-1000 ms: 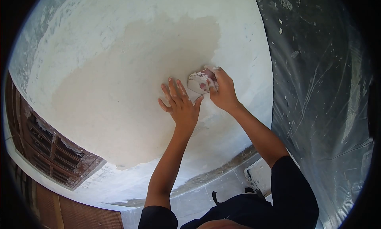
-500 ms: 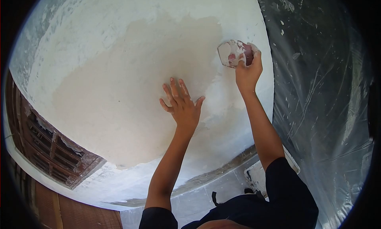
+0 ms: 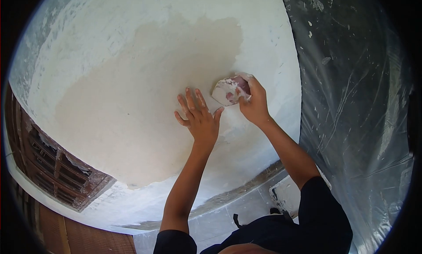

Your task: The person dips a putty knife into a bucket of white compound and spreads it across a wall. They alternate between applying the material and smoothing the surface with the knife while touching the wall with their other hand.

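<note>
My left hand (image 3: 201,122) lies with its fingers spread against the pale wall (image 3: 105,104), and whitish residue coats the fingertips. To its right, my right hand (image 3: 257,102) grips a flat, angular reddish block (image 3: 226,90) heavily smeared with white plaster. The block's left edge is a short way above my left thumb, and its underside, facing the wall, is hidden. Around both hands the surface shows a large beige patch (image 3: 189,47) surrounded by whiter plaster.
A dark plastic sheet (image 3: 343,87) with white splashes hangs along the right. At lower left is a brown wooden lattice opening (image 3: 59,159). A plaster-smeared white tray (image 3: 285,194) rests on the grey tiled floor (image 3: 246,210), beside my right arm.
My right hand has swept down and left across the wall with the reddish block, coming close to my left hand. The left hand stays nearly in place.
</note>
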Tool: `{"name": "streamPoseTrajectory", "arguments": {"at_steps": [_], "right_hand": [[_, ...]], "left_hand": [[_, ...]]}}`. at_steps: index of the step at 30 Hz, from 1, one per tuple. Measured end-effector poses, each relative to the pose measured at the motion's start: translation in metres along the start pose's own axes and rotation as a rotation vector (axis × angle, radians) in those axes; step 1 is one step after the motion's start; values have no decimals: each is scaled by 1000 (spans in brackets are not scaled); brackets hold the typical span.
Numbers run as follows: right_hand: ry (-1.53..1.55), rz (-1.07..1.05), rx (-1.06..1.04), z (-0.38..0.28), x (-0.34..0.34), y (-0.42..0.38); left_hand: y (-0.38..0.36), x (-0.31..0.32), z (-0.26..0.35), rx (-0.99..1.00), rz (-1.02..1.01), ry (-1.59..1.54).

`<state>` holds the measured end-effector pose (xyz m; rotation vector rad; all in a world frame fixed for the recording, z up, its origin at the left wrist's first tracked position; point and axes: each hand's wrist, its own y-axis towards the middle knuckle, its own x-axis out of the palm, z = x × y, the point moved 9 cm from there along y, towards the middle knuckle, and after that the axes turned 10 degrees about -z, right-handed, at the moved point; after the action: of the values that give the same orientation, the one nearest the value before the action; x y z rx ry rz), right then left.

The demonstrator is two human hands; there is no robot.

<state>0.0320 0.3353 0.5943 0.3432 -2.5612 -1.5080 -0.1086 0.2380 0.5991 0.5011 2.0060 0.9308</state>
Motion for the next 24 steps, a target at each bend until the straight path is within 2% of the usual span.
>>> {"name": "streamPoseTrajectory", "arguments": {"at_steps": [2, 4, 5, 6, 8, 10, 12, 14, 15, 16, 18, 20, 22, 24], "right_hand": [[-96, 56, 35, 25, 0, -7], [-68, 399, 217, 49, -40, -17], [56, 538, 271, 60, -53, -26], [56, 535, 268, 59, -51, -27], [94, 330, 110, 41, -25, -25], [-42, 37, 47, 17, 5, -21], [-2, 168, 141, 41, -7, -21], [22, 540, 232, 62, -46, -32], [229, 610, 324, 54, -54, -32], [231, 607, 322, 51, -49, -32], [77, 260, 62, 19, -21, -11], [31, -10, -40, 1, 9, 0], [-43, 74, 46, 17, -5, 12], [-92, 451, 135, 33, -52, 16]], "left_hand": [[0, -1, 0, 4, 6, -16], [0, -3, 0, 1, 7, -14], [0, -2, -1, 0, 7, -14], [0, -2, 0, 4, 12, 0], [0, -2, 3, 12, 15, 13], [-1, -1, 3, 12, 4, 8], [-1, -1, 2, 9, 2, -3], [-1, 0, 0, -2, 8, -11], [-1, 0, 2, 3, 14, 10], [-2, 0, 3, 8, 18, 32], [-3, 2, 3, 4, 9, 33], [-3, 3, 4, 3, -4, 30], [-4, 3, 3, 0, 1, 13], [-4, 2, 3, -1, 4, 17]]}}
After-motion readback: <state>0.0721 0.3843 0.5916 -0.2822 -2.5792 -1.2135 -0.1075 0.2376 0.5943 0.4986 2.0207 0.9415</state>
